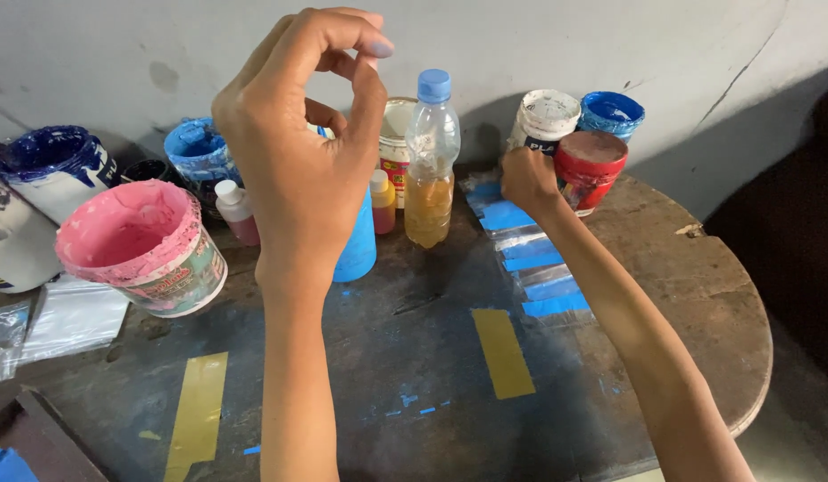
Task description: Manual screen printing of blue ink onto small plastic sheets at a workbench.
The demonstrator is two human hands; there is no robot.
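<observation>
My left hand (pixel 298 152) is raised above the table with its fingers curled into a loose ring, thumb and forefinger slightly apart, and nothing in it. Behind it stands a light blue container (pixel 358 245), mostly hidden. My right hand (pixel 527 178) is stretched to the back of the table, closed into a fist. It sits against a white-lidded jar (pixel 543 120) and beside a red jar (pixel 590 170). Whether it holds anything is hidden. Between the hands stands a clear plastic bottle (pixel 430 161) with a blue cap and amber liquid.
A pink-stained tub (pixel 141 245), a light blue tub (pixel 195 152) and a dark blue tub (pixel 57 165) stand at the left. Two small bottles (pixel 235 210) (pixel 382 201) and a blue-topped jar (pixel 612 112) line the wall. Clear strips with blue paint (pixel 530 259) and yellow tape (pixel 503 353) lie on the round table (pixel 744 357).
</observation>
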